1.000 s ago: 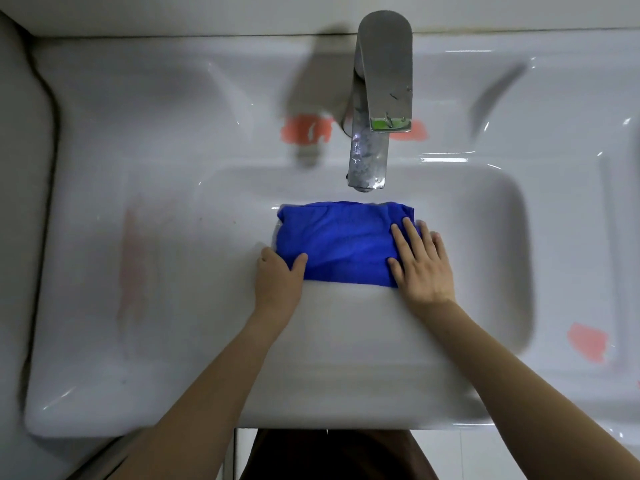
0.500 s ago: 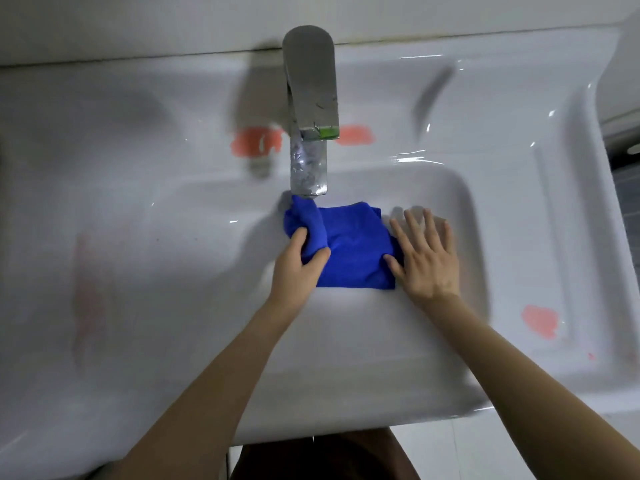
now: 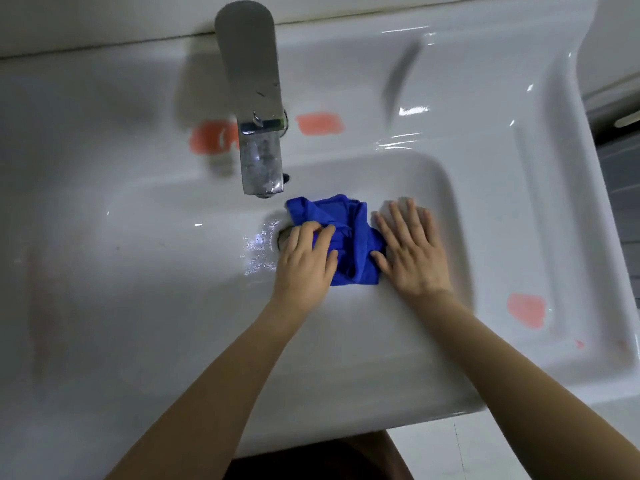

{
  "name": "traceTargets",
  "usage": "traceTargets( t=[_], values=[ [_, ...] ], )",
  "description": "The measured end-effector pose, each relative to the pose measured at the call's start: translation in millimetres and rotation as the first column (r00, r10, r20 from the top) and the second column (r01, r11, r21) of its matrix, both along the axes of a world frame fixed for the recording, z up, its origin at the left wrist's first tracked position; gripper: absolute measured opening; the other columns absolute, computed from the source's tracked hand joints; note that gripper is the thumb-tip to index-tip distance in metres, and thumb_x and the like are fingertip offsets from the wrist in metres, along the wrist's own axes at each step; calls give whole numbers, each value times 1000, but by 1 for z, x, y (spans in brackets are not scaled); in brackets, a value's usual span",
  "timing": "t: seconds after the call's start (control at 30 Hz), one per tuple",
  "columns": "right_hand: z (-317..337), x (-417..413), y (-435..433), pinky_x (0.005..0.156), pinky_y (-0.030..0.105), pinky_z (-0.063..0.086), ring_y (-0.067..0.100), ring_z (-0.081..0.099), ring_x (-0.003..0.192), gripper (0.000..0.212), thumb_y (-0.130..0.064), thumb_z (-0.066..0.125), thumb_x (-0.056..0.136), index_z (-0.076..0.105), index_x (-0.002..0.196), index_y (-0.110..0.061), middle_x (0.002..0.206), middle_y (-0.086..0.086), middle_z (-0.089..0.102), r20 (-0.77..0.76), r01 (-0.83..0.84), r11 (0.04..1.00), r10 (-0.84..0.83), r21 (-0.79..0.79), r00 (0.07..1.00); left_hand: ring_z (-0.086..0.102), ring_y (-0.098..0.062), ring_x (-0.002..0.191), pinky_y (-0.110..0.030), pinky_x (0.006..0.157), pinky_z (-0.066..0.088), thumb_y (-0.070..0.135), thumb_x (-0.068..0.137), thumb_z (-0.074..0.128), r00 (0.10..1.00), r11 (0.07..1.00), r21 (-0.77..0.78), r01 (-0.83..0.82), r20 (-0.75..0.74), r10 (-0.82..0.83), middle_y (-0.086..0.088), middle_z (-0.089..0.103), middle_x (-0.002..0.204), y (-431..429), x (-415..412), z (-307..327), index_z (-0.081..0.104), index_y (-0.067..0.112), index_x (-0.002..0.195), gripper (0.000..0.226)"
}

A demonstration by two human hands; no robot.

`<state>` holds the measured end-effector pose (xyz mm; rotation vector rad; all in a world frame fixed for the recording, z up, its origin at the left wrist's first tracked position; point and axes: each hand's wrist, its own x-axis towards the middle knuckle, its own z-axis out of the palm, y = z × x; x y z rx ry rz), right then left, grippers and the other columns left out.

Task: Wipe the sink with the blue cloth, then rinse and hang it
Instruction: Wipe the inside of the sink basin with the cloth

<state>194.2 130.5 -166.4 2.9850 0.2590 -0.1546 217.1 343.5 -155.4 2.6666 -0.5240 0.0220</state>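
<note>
The blue cloth [image 3: 349,237] lies bunched in the basin of the white sink [image 3: 173,271], just below the chrome tap [image 3: 256,109]. My left hand [image 3: 306,263] presses on the cloth's left part, fingers curled into its folds, next to the drain. My right hand [image 3: 412,251] lies flat with fingers spread on the basin floor, its thumb and forefinger touching the cloth's right edge. No water runs from the spout.
Orange-pink smears mark the sink ledge beside the tap [image 3: 320,123] and the right rim [image 3: 526,310]. A wet patch glistens left of the drain [image 3: 258,247]. The wall runs along the back; a grey surface lies beyond the sink's right edge.
My left hand has pushed the cloth rightward and bunched it tighter between both hands. The camera view has shifted, so the tap sits further left.
</note>
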Motion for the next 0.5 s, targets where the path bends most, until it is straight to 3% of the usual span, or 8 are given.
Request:
traceTargets(
  t=[0.1, 0.2, 0.3, 0.37, 0.43, 0.5],
  values=[
    [-2, -1, 0, 120, 52, 10, 40, 24, 146, 66, -51, 29, 99, 38, 150, -11, 156, 15, 34, 32, -13, 1000, 14, -14, 999, 41, -29, 138, -41, 114, 24, 36, 95, 41, 991, 979, 154, 132, -42, -127, -8, 48, 147, 1, 0, -26, 46, 14, 143, 53],
    [-2, -1, 1, 120, 52, 9, 40, 24, 146, 65, -50, 29, 99, 37, 150, -11, 157, 15, 34, 57, -20, 1000, 21, -19, 998, 29, -28, 146, -47, 118, 23, 38, 95, 39, 976, 964, 197, 178, -158, -148, -6, 37, 156, -2, -3, -39, 36, 16, 149, 59],
    [-1, -1, 1, 119, 52, 10, 41, 24, 146, 65, -49, 30, 99, 37, 151, -10, 157, 15, 33, 52, -19, 1000, 20, -18, 998, 26, -26, 148, -46, 121, 20, 37, 97, 36, 957, 979, 76, 189, -237, -166, -4, 34, 157, 1, 2, -35, 36, 17, 149, 56],
    [0, -1, 1, 119, 53, 9, 41, 24, 146, 65, -49, 30, 99, 36, 151, -10, 157, 16, 33, 35, -16, 1000, 17, -22, 999, 32, -25, 144, -39, 119, 23, 28, 98, 41, 961, 992, -95, 88, -255, -110, -5, 38, 155, 8, 6, -27, 44, 14, 144, 48],
    [2, 0, 2, 119, 52, 8, 42, 25, 145, 65, -49, 28, 99, 37, 150, -10, 156, 16, 34, 16, -11, 999, 11, -35, 1000, 44, -27, 131, -35, 112, 36, 15, 94, 52, 959, 971, -180, -156, -264, 105, -9, 48, 144, 14, 5, -18, 51, 8, 136, 42],
    [3, 0, 2, 119, 53, 8, 42, 24, 145, 66, -49, 27, 99, 36, 151, -10, 156, 16, 34, 0, -6, 999, 6, -43, 1000, 51, -27, 111, -35, 99, 45, 14, 89, 63, 874, 879, -215, -425, -349, 337, -12, 50, 125, 12, 2, -9, 52, 3, 128, 41]
  ],
)
